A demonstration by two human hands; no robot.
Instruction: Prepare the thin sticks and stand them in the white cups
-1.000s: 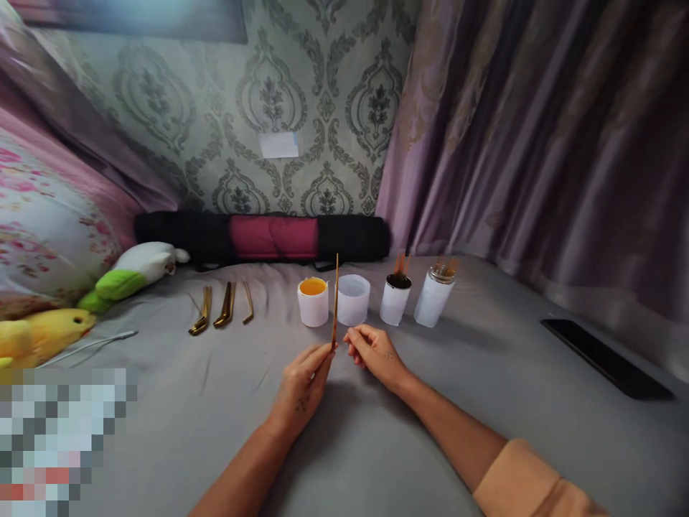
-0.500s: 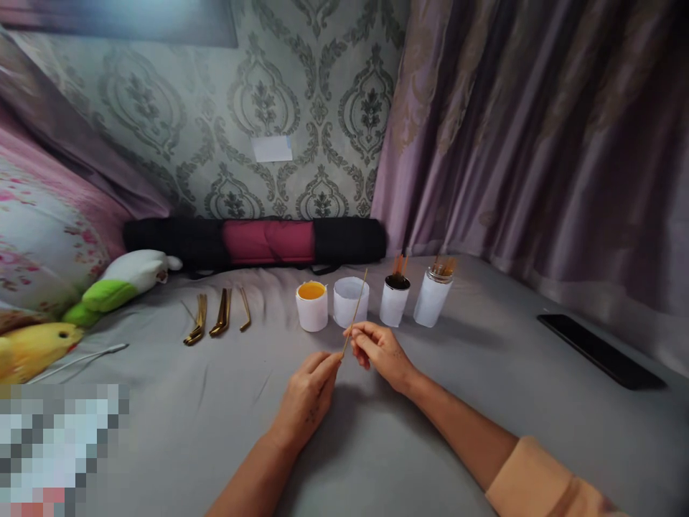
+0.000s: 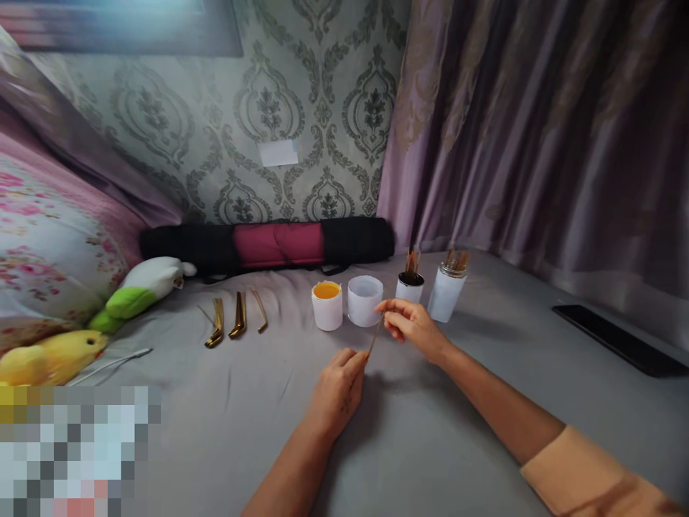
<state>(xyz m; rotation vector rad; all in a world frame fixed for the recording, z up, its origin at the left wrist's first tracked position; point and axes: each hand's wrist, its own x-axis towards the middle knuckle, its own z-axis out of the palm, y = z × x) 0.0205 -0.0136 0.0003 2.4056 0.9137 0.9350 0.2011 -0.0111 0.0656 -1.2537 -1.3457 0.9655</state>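
My left hand [image 3: 339, 388] rests on the grey sheet [image 3: 420, 445], its fingers pinching the lower end of a thin brown stick [image 3: 375, 337]. My right hand [image 3: 412, 327] pinches the stick's upper end just in front of an empty white cup [image 3: 364, 300]. Left of that cup stands a white cup with orange liquid [image 3: 327, 304]. To the right are a dark-rimmed cup [image 3: 410, 286] and a white jar [image 3: 446, 291], both holding several sticks.
Three gold bent tools [image 3: 237, 323] lie to the left on the sheet. A black and maroon roll [image 3: 269, 244] lies against the wall. Plush toys [image 3: 145, 283] and a white cable [image 3: 113, 359] sit at left; a dark phone [image 3: 619, 341] lies at right.
The stick stood upright in my left hand; now it leans right and both hands pinch it. My right hand has risen toward the cups.
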